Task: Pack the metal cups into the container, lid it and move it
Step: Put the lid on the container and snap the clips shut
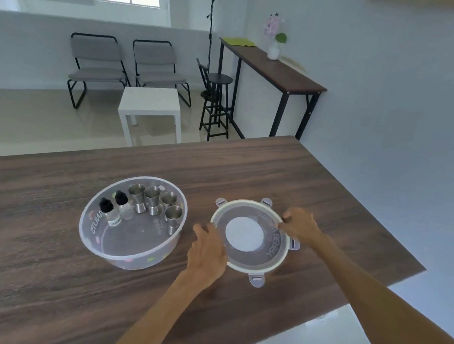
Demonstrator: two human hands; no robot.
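The table is dark wood-grain with a matt sheen. The container is translucent, frosted-looking plastic, as is the lid. The cups are shiny polished metal. Two bottles are clear, with matt black caps.

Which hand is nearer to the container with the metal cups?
Left. The left hand holds the lid's left edge, beside the container; the right hand holds its far side.

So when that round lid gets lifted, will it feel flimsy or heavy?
Probably light: the lid looks like thin translucent plastic. It may flex slightly, which could be why the left hand and right hand take opposite edges. Its hinged clip tabs will likely dangle loosely.
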